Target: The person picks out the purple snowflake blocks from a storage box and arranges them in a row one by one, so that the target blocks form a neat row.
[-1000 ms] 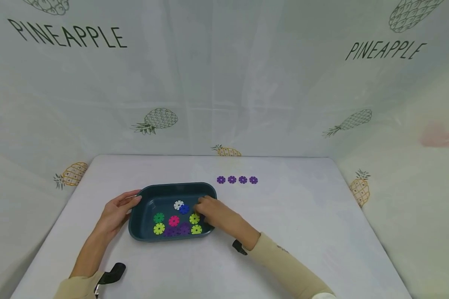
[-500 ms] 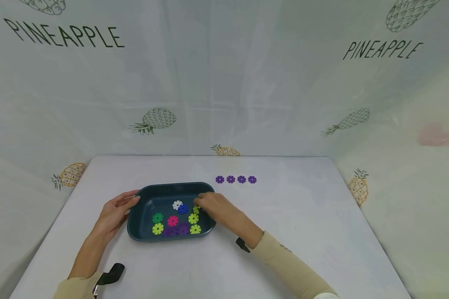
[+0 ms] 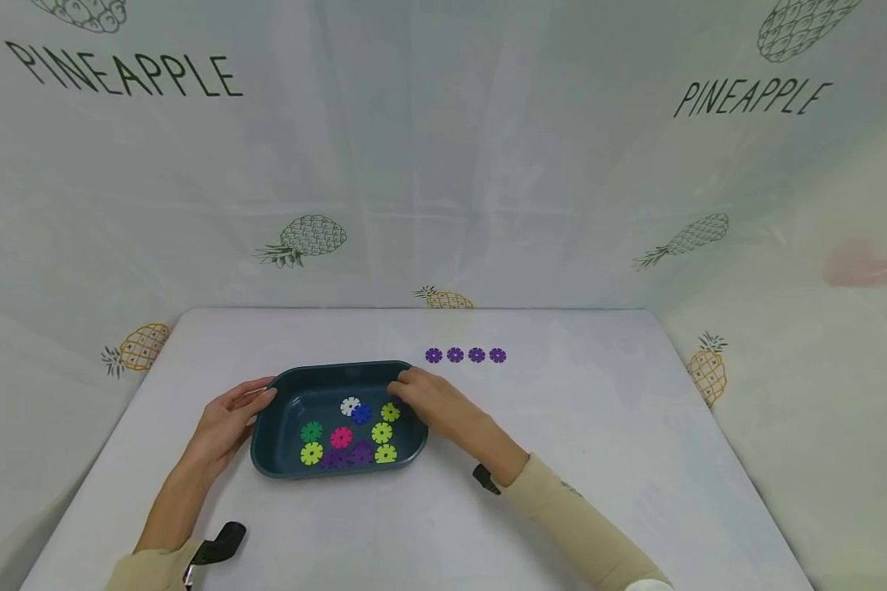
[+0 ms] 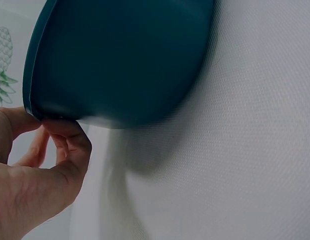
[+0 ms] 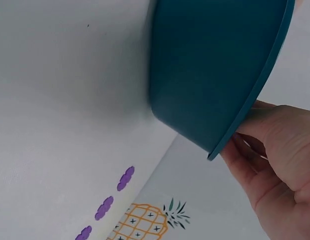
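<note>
In the head view my left hand (image 3: 222,423) holds the left end of a dark teal plastic tub (image 3: 296,468), thumb at the rim. The left wrist view shows those fingers (image 4: 77,142) pinching its edge. My right hand (image 3: 432,402) reaches over the tub's right end, bent fingertips inside near the far corner. A dark purplish sliver shows under them; I cannot tell whether they grip it. A yellow-green notched disc (image 3: 390,412) lies just below those fingertips. In the right wrist view the tub's wall hides the fingertips of the right hand (image 5: 274,165).
Inside the tub lie more yellow-green discs (image 3: 382,432), a pink disc (image 3: 342,437), green disc (image 3: 311,432), white disc (image 3: 350,405), blue disc (image 3: 361,414) and overlapping purple discs (image 3: 360,453). Several purple discs (image 3: 455,355) form a row on the white table (image 3: 562,427) behind.
My right hand has shifted slightly up and right toward the tub's far corner. The upper yellow-green disc, partly covered before, now shows almost whole. My left hand stays at the rim.
</note>
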Action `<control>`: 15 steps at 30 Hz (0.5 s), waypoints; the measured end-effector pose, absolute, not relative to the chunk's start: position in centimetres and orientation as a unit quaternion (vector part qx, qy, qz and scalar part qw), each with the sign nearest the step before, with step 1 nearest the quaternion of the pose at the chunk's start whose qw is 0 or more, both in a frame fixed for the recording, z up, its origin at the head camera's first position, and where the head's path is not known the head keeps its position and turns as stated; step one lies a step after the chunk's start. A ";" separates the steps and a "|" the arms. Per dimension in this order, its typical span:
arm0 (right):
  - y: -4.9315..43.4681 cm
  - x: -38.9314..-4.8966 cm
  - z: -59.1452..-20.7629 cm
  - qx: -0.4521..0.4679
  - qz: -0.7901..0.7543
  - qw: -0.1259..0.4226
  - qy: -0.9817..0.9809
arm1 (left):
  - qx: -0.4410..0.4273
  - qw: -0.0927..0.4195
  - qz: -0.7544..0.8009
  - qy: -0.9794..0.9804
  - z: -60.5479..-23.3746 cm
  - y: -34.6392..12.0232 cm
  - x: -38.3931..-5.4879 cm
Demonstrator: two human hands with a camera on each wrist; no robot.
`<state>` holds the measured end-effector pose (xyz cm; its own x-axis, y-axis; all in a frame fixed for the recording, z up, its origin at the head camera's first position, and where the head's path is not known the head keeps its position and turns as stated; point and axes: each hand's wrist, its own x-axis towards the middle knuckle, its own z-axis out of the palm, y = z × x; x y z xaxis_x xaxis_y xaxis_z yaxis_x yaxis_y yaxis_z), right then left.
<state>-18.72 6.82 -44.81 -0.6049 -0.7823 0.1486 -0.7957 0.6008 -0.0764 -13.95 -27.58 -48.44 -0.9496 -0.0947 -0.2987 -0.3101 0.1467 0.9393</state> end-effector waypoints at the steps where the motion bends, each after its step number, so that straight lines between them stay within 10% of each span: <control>1: 7.0 -18.7 -44.8 0.443 0.071 0.051 -0.892 | -0.134 0.085 0.641 0.751 -48.5 -27.6 -13.9; 15: 9.6 -20.1 -44.5 0.414 0.256 0.092 -0.869 | -0.137 0.082 0.644 0.748 -48.5 -27.6 -13.9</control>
<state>-20.13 9.56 -44.52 -0.6399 -0.6726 0.3716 -0.7666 0.5256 -0.3688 -13.94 -27.60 -48.50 -0.9487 -0.0997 -0.3000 -0.3115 0.1329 0.9409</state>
